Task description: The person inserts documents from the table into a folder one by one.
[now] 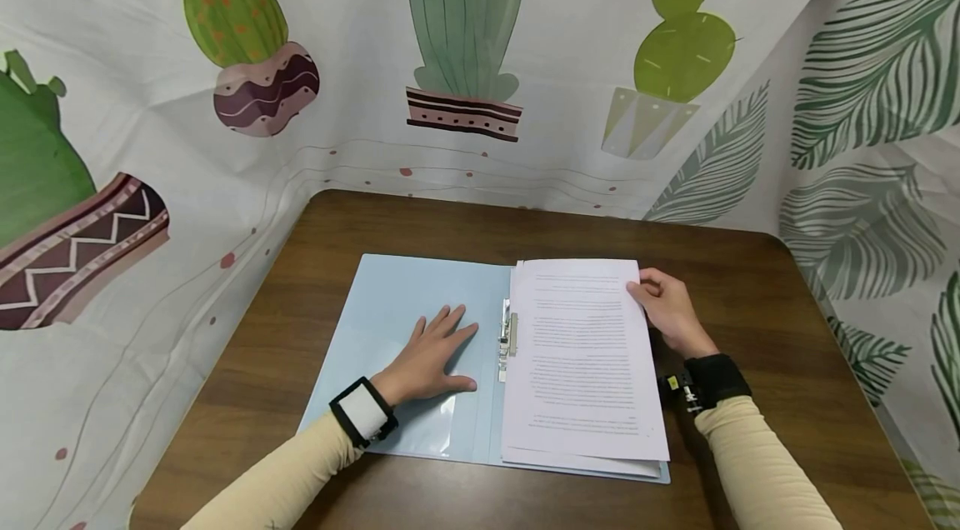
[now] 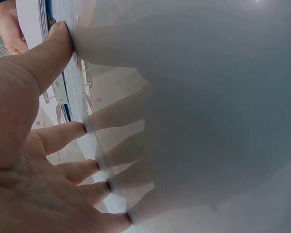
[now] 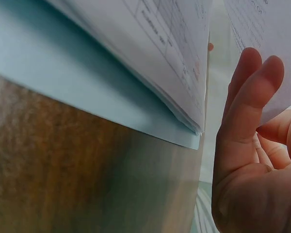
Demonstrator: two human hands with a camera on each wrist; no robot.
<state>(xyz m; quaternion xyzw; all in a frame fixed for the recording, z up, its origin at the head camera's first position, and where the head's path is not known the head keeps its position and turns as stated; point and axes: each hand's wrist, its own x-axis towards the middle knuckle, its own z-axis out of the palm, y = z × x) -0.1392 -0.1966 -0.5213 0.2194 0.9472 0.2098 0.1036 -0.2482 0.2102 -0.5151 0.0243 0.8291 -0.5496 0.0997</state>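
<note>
A light blue folder (image 1: 427, 284) lies spread wide on the table, with a metal clip (image 1: 512, 336) along its spine. My left hand (image 1: 431, 357) rests on the inside of its left cover, fingers spread; the left wrist view shows the fingertips touching the glossy surface. Over the right cover, my right hand (image 1: 670, 311) pinches the upper right edge of a printed sheet (image 1: 581, 347). In the right wrist view this sheet is raised at the hand, apart from the paper stack (image 3: 150, 68) that lies on the blue cover.
The brown wooden table (image 1: 735, 297) runs under and around the folder. A white cloth (image 1: 352, 122) printed with cacti hangs behind the table and along its left side. Leaf-patterned cloth (image 1: 862, 238) hangs at the right.
</note>
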